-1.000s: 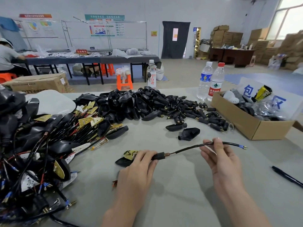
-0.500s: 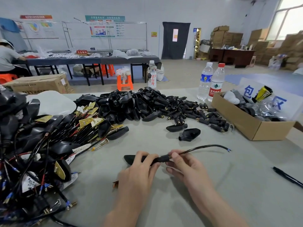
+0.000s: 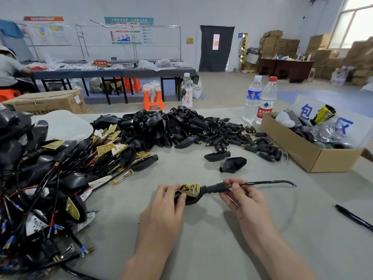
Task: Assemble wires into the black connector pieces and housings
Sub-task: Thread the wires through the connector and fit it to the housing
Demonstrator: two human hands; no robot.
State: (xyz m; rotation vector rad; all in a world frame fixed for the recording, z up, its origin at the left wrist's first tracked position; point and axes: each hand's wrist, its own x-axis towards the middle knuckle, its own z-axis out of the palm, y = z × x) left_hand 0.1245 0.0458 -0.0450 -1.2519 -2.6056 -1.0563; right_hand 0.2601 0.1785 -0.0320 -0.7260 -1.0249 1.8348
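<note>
**Inspector A:** Grey work table [image 3: 201, 249] in a workshop hall, stacked cartons along the far right wall. What is in hand?

**Inspector B:** One black housing [image 3: 190, 199], teardrop-shaped, held just above the table near its front middle. A gold circuit board [image 3: 190, 189] with dark tracing sits in its open face. A black connector sleeve [image 3: 215, 187] extends from its narrow end, and a black wire [image 3: 268, 182] runs out to the right, bending down to a blue-tipped end.

**Inspector A:** Hands?

**Inspector B:** Left hand [image 3: 161, 215] is wrapped round the wide end of the housing, thumb pressed on its side. Right hand [image 3: 248, 201] pinches the wire between thumb and forefinger, right where it leaves the sleeve.

**Inspector A:** Surroundings?

**Inspector B:** A heap of loose black housings and connectors [image 3: 181, 128] lies behind, well apart from the hands. Two single housings [image 3: 233, 164] lie nearer. A tangle of wired assemblies [image 3: 50, 178] fills the left side. A cardboard box [image 3: 302, 152] stands at right, two water bottles [image 3: 260, 100] beside it, and a black pen [image 3: 353, 217] lies at the right edge.
</note>
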